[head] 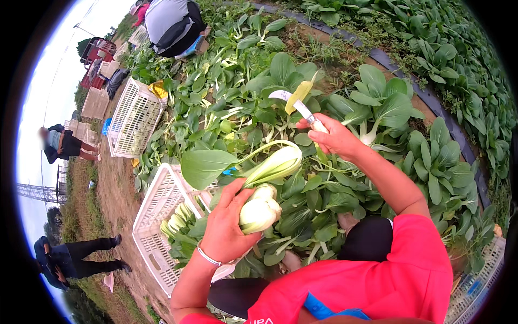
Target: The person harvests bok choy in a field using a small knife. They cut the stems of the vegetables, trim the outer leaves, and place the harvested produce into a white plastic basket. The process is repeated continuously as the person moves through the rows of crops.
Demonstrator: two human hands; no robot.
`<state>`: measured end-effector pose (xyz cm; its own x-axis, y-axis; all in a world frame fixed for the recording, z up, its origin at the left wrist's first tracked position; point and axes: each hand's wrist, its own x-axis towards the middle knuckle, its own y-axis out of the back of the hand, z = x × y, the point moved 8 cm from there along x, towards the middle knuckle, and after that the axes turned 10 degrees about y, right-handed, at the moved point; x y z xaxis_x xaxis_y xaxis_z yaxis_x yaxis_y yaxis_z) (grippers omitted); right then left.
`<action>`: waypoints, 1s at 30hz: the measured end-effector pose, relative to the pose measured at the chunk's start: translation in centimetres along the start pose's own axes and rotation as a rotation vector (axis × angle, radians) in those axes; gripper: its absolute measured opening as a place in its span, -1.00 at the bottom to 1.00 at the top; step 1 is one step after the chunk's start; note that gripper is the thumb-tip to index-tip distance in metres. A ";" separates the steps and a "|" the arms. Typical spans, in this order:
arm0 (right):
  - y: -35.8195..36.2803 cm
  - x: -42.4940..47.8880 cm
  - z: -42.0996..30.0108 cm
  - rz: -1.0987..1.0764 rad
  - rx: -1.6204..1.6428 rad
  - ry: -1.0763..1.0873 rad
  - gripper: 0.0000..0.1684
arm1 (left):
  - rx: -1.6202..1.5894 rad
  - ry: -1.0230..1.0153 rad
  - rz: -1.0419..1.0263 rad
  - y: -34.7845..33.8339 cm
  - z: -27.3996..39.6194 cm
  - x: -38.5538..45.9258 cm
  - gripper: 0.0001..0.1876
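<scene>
My left hand [230,220], with a bracelet at the wrist, grips a small bunch of bok choy [259,212] by the pale bases. One stalk with a broad green leaf [208,166] bends out past my fingers. In my right hand [334,137] is a short curved knife [299,106], its blade pointing away from the bunch. A yellowed leaf [300,96] lies across the blade. Just beyond my left hand stands a white plastic crate [156,227], with trimmed bok choy [180,218] inside. Cut leaves [299,227] cover the ground between my legs.
Uncut bok choy plants [376,101] grow to the right, beside a dark strip [429,101]. Another crate [135,117] stands farther off. A person [174,24] bends over at the top; two people [89,255] stand on the dirt path [117,202]. A crate [477,279] is at lower right.
</scene>
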<state>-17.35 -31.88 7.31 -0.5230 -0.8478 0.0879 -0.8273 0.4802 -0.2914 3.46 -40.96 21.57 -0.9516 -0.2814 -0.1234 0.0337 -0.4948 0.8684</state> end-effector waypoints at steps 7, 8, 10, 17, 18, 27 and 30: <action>-10.5 -4.4 -5.5 -0.231 0.626 0.068 -0.17 | -0.833 0.196 -0.126 -1.4 -1.4 -5.5 -0.20; -11.3 -4.8 -6.9 -0.287 0.659 0.075 -0.20 | -1.174 0.372 -0.199 -2.2 -2.0 -6.8 -0.12; -13.5 -4.8 -9.0 -0.308 0.569 0.106 -0.22 | -1.356 0.318 -0.170 -1.6 -2.1 -8.3 -0.10; -17.2 -3.3 -13.6 -0.210 -0.022 0.165 -0.35 | -1.539 0.149 -0.021 1.2 -4.7 -12.7 -0.19; -17.5 -3.4 -15.2 -0.217 -0.173 0.195 -0.40 | -1.523 0.104 0.058 1.9 -5.6 -13.3 -0.16; -29.3 -6.3 -14.0 -0.505 -0.358 0.146 -0.41 | -1.197 0.042 0.645 3.5 -10.1 -19.3 0.17; -33.5 -7.4 -12.6 -0.533 -0.402 0.204 -0.44 | -1.447 -0.030 0.663 2.5 -9.0 -19.7 0.15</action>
<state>11.65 -38.83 28.39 -0.0199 -0.9508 0.3093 -0.9731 0.0895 0.2125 25.08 -44.09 21.88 -0.6555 -0.7487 0.0987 0.6589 -0.6309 -0.4097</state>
